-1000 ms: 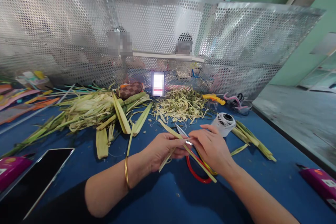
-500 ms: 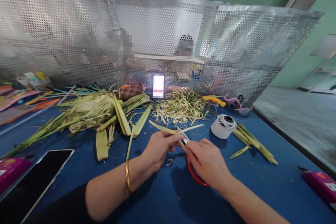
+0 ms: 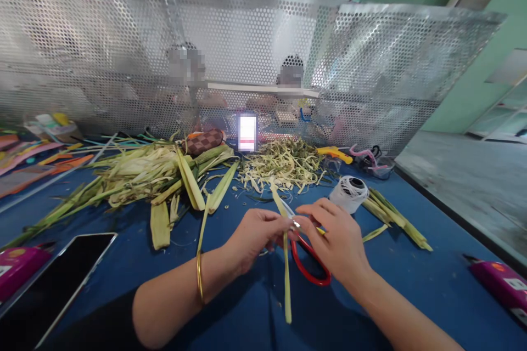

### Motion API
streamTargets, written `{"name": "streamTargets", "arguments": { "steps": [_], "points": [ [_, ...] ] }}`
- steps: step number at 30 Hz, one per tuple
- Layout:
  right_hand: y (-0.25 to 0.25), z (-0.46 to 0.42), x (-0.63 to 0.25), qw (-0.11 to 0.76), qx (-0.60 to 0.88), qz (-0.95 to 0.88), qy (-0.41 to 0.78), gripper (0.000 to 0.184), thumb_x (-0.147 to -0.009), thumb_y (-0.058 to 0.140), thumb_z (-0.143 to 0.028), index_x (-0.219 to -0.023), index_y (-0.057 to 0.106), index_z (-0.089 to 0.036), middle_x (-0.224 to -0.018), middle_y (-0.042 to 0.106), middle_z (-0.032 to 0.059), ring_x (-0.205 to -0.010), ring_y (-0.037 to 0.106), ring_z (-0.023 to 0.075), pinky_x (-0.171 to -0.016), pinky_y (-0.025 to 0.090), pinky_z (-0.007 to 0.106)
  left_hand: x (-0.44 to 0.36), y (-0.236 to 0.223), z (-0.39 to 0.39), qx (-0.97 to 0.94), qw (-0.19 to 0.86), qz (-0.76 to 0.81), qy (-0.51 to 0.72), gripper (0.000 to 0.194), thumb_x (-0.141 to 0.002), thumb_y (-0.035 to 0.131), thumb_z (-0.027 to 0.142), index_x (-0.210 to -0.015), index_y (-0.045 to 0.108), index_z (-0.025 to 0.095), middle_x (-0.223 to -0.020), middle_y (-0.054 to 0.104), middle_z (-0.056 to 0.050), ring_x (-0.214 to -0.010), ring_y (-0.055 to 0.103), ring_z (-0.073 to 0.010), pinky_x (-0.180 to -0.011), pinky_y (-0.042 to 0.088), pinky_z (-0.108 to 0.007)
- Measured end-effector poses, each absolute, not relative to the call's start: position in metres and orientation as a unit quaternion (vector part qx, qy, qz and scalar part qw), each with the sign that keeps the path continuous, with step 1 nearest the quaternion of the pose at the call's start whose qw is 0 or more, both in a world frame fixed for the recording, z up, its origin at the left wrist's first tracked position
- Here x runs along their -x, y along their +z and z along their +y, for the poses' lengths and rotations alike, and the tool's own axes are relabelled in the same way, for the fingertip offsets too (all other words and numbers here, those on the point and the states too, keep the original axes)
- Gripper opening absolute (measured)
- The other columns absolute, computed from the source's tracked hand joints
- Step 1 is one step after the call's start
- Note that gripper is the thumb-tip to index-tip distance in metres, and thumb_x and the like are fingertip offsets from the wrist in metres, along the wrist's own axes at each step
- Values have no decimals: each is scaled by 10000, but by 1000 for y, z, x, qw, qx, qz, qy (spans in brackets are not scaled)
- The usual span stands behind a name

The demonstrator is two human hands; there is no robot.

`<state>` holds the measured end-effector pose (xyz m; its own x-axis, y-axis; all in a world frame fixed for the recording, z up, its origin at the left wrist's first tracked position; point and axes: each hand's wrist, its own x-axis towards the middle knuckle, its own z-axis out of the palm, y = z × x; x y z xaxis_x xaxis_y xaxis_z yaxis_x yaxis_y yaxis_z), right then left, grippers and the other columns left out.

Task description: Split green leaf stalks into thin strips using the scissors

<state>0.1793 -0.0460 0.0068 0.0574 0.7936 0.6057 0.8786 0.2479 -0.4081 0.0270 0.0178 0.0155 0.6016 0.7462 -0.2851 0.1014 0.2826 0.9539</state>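
Between the fingertips of my left hand (image 3: 263, 233) a pale green leaf strip (image 3: 287, 279) is pinched; one end points up toward the scraps and the other hangs down over the table. My right hand (image 3: 335, 236) is closed around red-handled scissors (image 3: 310, 263), whose loop shows below the fingers. Part of the scissor blades (image 3: 288, 207) appears behind the strip, pointing away from me. Right thumb and index finger meet the strip beside the left fingertips. Fingers partly hide the scissors' pivot and the second, yellow-coloured part.
A white thread spool (image 3: 349, 194) stands just beyond my right hand, beside cut stalks (image 3: 397, 219). Leaf scraps (image 3: 284, 164) and a large leaf pile (image 3: 140, 170) lie farther back. A phone (image 3: 61, 279) rests at left. A perforated metal screen (image 3: 247, 38) borders the table's back.
The strip has swung from slanting across to nearly upright, hanging below my left hand. My right hand has tilted, and its fingers have lifted and spread forward around the scissors.
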Motion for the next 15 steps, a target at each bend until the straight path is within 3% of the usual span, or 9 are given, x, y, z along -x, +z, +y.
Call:
{"name": "streamTargets", "arguments": {
  "steps": [4,6,10,15],
  "points": [
    [4,-38,-179,398,624,-612,279,250,-822,553,-408,-743,647,-190,-649,576,7,-590,525,152,-553,391,272,-29,16,7,-631,673,364,129,230,-673,635,352,-667,709,134,-655,692,-51,-527,552,-114,-460,292,-211],
    [4,-36,-177,419,599,-560,390,273,-806,557,-430,-694,601,-185,-587,552,-14,-532,500,135,-511,386,257,-30,15,5,-652,657,366,98,237,-668,634,354,-656,714,131,-658,693,-52,-517,540,-113,-463,293,-214],
    [9,-39,-175,490,608,-538,316,270,-799,579,-433,-706,602,-180,-552,507,-41,-512,450,110,-487,359,231,-30,9,9,-707,571,402,114,333,-697,616,427,-581,716,130,-498,599,-14,-451,430,-90,-467,272,-220],
    [13,-46,-172,474,608,-612,176,206,-855,531,-340,-745,626,-194,-570,555,-33,-537,513,115,-517,398,220,-27,-1,19,-743,492,431,142,368,-710,605,473,-586,724,148,-369,440,31,-397,344,-82,-434,210,-219]
  ]
}}
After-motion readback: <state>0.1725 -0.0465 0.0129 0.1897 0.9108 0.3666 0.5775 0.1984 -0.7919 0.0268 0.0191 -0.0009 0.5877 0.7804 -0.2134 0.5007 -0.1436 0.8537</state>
